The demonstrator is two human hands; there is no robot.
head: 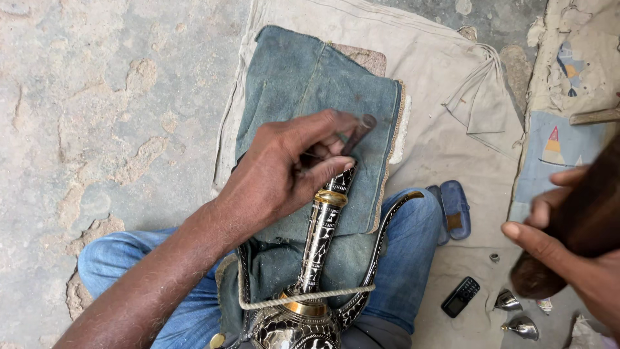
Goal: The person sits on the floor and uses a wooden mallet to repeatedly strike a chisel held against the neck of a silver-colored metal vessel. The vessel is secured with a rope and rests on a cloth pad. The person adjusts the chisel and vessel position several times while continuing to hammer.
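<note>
A black and silver engraved metal ewer [318,258] with brass rings lies in my lap, its long neck pointing away from me. A cord [303,298] crosses its shoulder. My left hand [284,168] pinches a thin metal punch [357,134] whose tip rests at the top of the neck. A dark wooden mallet [581,220], raised and blurred at the right edge, is gripped by my right hand [575,258]. A folded grey-green cloth [310,84] pads my knees under the ewer.
A beige sheet [445,148] covers the rough concrete floor [110,110]. On it lie a blue slipper [454,210], a small black phone [460,296], and two shiny metal cone pieces [516,315]. A patterned cloth [555,145] lies at the right.
</note>
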